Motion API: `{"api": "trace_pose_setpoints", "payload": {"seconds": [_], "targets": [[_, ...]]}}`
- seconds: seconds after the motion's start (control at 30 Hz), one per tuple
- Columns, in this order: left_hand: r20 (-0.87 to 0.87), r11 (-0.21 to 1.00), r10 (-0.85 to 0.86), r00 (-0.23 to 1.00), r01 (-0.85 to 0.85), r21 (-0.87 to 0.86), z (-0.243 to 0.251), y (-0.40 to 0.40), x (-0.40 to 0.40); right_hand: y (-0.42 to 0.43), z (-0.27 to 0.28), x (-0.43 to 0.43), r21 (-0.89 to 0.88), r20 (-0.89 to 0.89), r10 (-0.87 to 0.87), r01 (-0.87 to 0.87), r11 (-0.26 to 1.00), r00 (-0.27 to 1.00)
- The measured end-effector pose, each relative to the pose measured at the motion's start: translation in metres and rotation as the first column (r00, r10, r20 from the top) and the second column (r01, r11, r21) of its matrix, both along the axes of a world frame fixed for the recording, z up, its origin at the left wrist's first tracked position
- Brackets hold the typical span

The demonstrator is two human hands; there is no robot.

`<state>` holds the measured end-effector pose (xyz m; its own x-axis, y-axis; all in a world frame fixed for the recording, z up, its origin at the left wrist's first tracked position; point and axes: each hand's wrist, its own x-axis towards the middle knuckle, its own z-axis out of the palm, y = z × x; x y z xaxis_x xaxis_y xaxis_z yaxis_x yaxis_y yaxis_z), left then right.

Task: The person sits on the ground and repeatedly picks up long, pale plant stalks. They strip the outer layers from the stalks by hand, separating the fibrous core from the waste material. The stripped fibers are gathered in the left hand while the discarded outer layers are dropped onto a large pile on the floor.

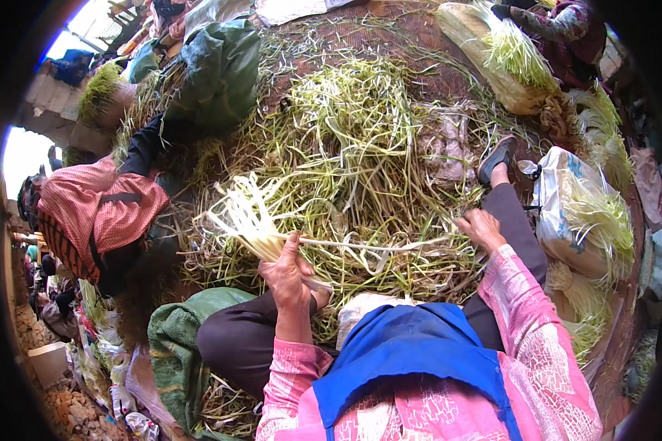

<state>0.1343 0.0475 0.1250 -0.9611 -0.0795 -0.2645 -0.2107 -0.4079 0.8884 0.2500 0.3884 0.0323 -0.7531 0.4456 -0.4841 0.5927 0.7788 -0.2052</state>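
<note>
My left hand is closed around a bunch of pale, long-leaved stalks, which look like blanched chives. Their white ends fan out to the upper left. One long pale strand stretches from the bunch toward my right hand. That hand is curled beside my outstretched leg, and blur hides whether the strand's tip is between its fingers. Under both hands spreads a heap of loose green and yellowed leaves.
A person in a checked pink top sits at the left, near a green sack. Another person's patterned sleeve is at upper right. White sacking with pale leaf bundles lines the right. A green woven sack lies by my left knee.
</note>
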Motion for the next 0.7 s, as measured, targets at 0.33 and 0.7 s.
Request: {"api": "trace_pose_setpoints", "payload": {"seconds": [0.33,0.7], "targets": [[0.108,0.984,-0.159,0.981,0.148,0.104,0.003,0.002,0.001,-0.159,0.025,-0.018,-0.625,-0.438,0.319,-0.540,0.564,0.840],[0.172,0.897,-0.408,0.897,0.357,0.261,-0.034,0.026,0.030,-0.160,0.053,-0.042,-0.963,-0.194,0.005,-0.191,0.188,0.981]]}}
